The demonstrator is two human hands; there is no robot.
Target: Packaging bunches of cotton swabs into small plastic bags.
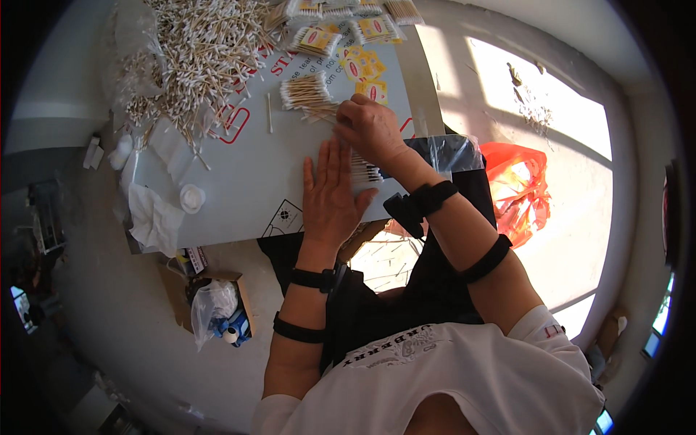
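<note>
While the left hand (328, 190) lies flat, the right hand (371, 130) works above its fingertips

As I see it from my end, the left hand is spread on the tabletop (243, 192), fingers together, thumb out; whether it presses on anything I can't tell. The right hand is curled, but its fingertips are hidden, so I can't tell how tightly they close or on what. Between left thumb and right wrist lies a small bundle of swabs (366, 171). I'd keep that palm light and steady as a side wall, and nudge with the right fingers in short strokes: thin shafts could roll, and cotton tips could crush. Just beyond the left fingertips sits a splayed stack of swabs (303, 94), which I'd avoid brushing. Past the right knuckles is a yellow card (373, 92); farther ahead, a filled packet (317, 41); far forward-left of both hands, the big heap of swabs (206, 65).
</note>
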